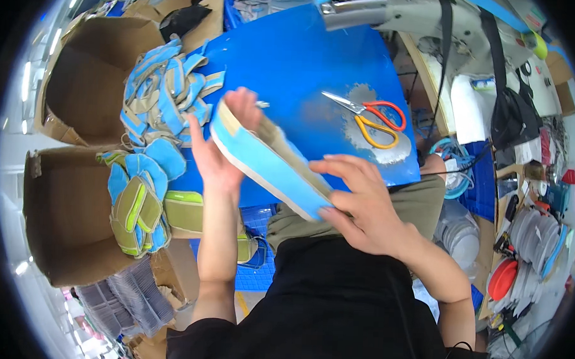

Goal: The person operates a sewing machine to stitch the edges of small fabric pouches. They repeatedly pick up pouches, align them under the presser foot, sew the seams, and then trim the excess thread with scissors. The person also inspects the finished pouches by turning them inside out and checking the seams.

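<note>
Between my hands is a looped fabric band (263, 161), light blue outside and beige inside, lifted above the near part of the blue table and slanting down to the right. My left hand (215, 155) holds its upper left end; the thumb stands apart outside, and the slightly blurred fingers show behind the band. At the lower right end, my right hand (362, 204) pinches the band between thumb and fingers. Scissors (365, 119) with one red and one yellow handle lie on the table, right of the band. A heap of similar blue and beige bands (167, 96) lies left of it.
Two open cardboard boxes (82, 77) stand at the left, with blue and olive fabric pieces (141, 206) beside the nearer one. A sewing machine (394, 15) reaches over the far right of the blue table (279, 52). Stacked grey pieces (128, 294) stand at lower left.
</note>
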